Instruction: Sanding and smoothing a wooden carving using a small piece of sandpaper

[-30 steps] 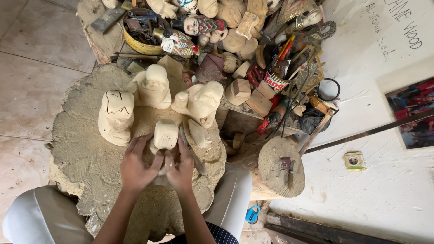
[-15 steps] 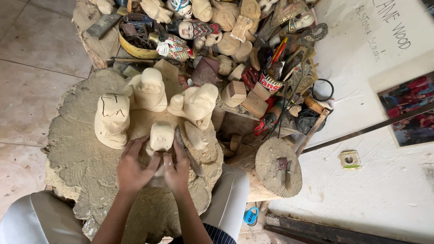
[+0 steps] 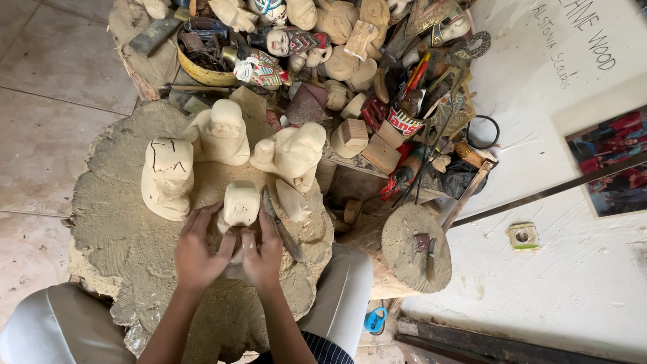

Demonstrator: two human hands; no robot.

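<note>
You have both hands closed around the pale carving (image 3: 240, 204), left hand (image 3: 199, 251) and right hand (image 3: 264, 253) cupping its lower part from either side, likely to steady it upright on the stump (image 3: 114, 222), beside the chisel (image 3: 280, 224).

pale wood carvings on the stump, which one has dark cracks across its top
The carving at the far left, standing apart beyond the left hand. The one gripped by both hands and the two behind it show smooth, uncracked tops.
</note>
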